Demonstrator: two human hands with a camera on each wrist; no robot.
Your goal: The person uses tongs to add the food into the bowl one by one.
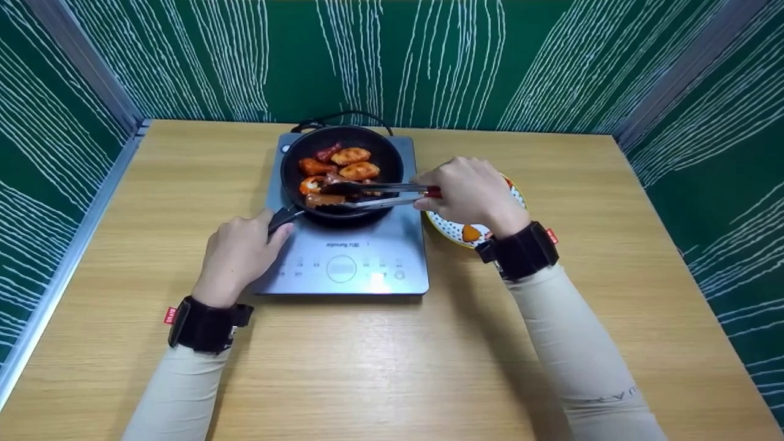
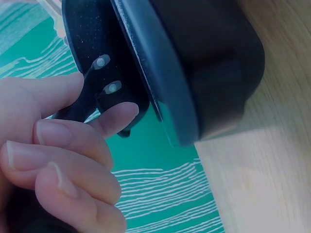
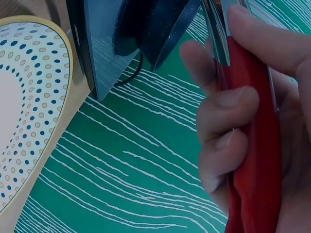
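Note:
My left hand [image 1: 239, 254] grips the black handle [image 1: 284, 220] of a frying pan [image 1: 392, 150], with fingers curled round it in the left wrist view. In my right hand [image 1: 471, 190] are metal tongs [image 1: 386, 188] with red grips [image 3: 252, 136], fingers wrapped about them. The tong arms are spread, their tips low in the pan beside a brown block-shaped piece [image 1: 323, 199]. Near them lie an orange-and-white piece [image 1: 310, 185], a drumstick [image 1: 316, 166], a dark red piece [image 1: 327, 152] and two chicken wings [image 1: 359, 171]. Part of the food is hidden behind the tongs.
The pan stands on a grey induction cooker [image 1: 407, 245], its black cord [image 1: 361, 112] looping behind. A dotted plate [image 3: 56, 73] with a yellow rim sits to the right, partly under my right hand, with an orange piece [image 1: 471, 233] on it. Green patterned panels [image 1: 429, 67] enclose the wooden table [image 1: 343, 367].

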